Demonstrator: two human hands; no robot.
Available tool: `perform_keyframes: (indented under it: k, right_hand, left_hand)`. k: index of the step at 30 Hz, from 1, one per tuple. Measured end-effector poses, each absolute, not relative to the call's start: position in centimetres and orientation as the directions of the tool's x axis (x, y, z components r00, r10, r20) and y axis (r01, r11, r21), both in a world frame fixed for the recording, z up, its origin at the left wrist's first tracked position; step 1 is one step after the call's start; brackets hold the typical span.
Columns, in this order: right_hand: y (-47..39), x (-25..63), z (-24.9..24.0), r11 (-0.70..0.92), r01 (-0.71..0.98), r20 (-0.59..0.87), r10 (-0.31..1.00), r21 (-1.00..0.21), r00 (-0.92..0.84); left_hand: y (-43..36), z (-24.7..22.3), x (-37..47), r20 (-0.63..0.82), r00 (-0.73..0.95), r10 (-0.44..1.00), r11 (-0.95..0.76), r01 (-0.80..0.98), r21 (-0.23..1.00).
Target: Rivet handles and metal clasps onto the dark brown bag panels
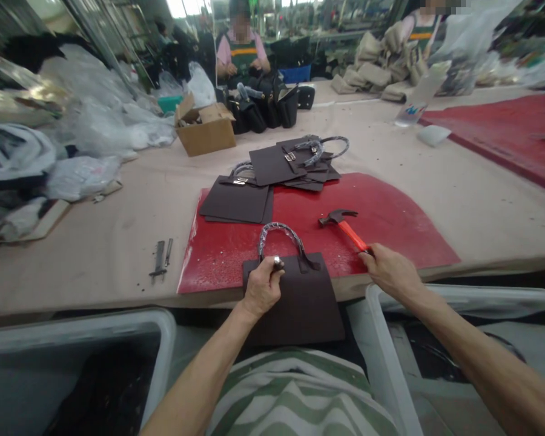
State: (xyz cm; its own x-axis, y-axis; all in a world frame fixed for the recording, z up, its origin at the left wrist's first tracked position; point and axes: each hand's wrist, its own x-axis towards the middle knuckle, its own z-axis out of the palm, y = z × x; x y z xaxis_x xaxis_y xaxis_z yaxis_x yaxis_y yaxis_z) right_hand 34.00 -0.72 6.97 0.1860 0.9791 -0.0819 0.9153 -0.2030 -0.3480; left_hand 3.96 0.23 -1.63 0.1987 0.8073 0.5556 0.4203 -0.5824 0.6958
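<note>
My left hand [263, 287] is closed around a small metal tool [277, 263], which stands at the upper left part of a dark brown bag panel [300, 303]. A plastic-wrapped handle [281, 229] arches up from that panel, whose lower part hangs over the table's front edge. To the right, my right hand [390, 266] grips the end of a hammer [352, 233] with an orange handle, its claw head above the red mat [381, 206]. More brown panels with wrapped handles [238, 200] lie at the mat's back edge.
Thin metal tools [158, 260] lie left of the mat. A cardboard box [209, 133] and black bags [263, 109] stand farther back, near a seated person. Grey bins [166, 339] flank my body. Plastic wrapping [100, 103] is piled at left.
</note>
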Motion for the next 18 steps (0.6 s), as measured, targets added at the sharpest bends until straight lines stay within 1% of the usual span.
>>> perform_keyframes:
  k: [1, 2, 3, 4, 5, 6, 8, 10, 12, 15, 18]
  right_hand:
    - [-0.7, 33.3, 6.6, -0.133, 0.934, 0.016, 0.989, -0.330, 0.147]
    - [-0.7, 32.4, 6.2, -0.029, 0.948, 0.120, 0.990, -0.317, 0.071]
    - [-0.9, 31.2, 5.9, 0.095, 0.946, 0.215, 0.976, -0.310, -0.027]
    - [-1.0, 29.8, 5.6, 0.220, 0.926, 0.280, 0.951, -0.306, -0.133]
    - [-1.1, 28.3, 5.1, 0.321, 0.894, 0.307, 0.925, -0.312, -0.225]
    - [-1.1, 26.9, 4.7, 0.379, 0.865, 0.296, 0.911, -0.328, -0.287]
    - [-0.9, 24.6, 3.7, 0.392, 0.849, 0.222, 0.917, -0.355, -0.330]
    - [-0.5, 23.5, 2.7, 0.336, 0.864, 0.140, 0.942, -0.376, -0.306]
    - [-0.1, 23.4, 2.1, 0.308, 0.859, 0.091, 0.951, -0.409, -0.297]
    - [0.1, 24.0, 1.7, 0.318, 0.837, 0.066, 0.944, -0.445, -0.323]
    - [-0.2, 24.1, 1.7, 0.297, 0.842, 0.071, 0.952, -0.450, -0.299]
  left_hand:
    - [0.2, -1.7, 3.9, 0.552, 0.198, 0.810, -0.580, 0.417, 0.700]
    - [0.2, -1.6, 3.9, 0.548, 0.197, 0.813, -0.576, 0.414, 0.705]
    - [0.1, -1.6, 3.9, 0.544, 0.194, 0.817, -0.571, 0.412, 0.710]
    - [0.1, -1.6, 3.9, 0.538, 0.193, 0.820, -0.566, 0.411, 0.715]
    - [0.1, -1.5, 3.9, 0.532, 0.192, 0.825, -0.560, 0.411, 0.720]
    - [0.0, -1.3, 3.9, 0.524, 0.193, 0.829, -0.553, 0.411, 0.724]
    - [0.0, -1.0, 3.9, 0.512, 0.204, 0.835, -0.548, 0.411, 0.729]
    - [-0.1, -0.6, 3.8, 0.500, 0.219, 0.838, -0.544, 0.410, 0.732]
    - [-0.1, -0.3, 3.7, 0.493, 0.223, 0.841, -0.540, 0.404, 0.738]
    - [-0.2, 0.0, 3.5, 0.491, 0.211, 0.845, -0.534, 0.386, 0.752]
    - [-0.4, -0.1, 3.2, 0.484, 0.178, 0.856, -0.514, 0.389, 0.765]
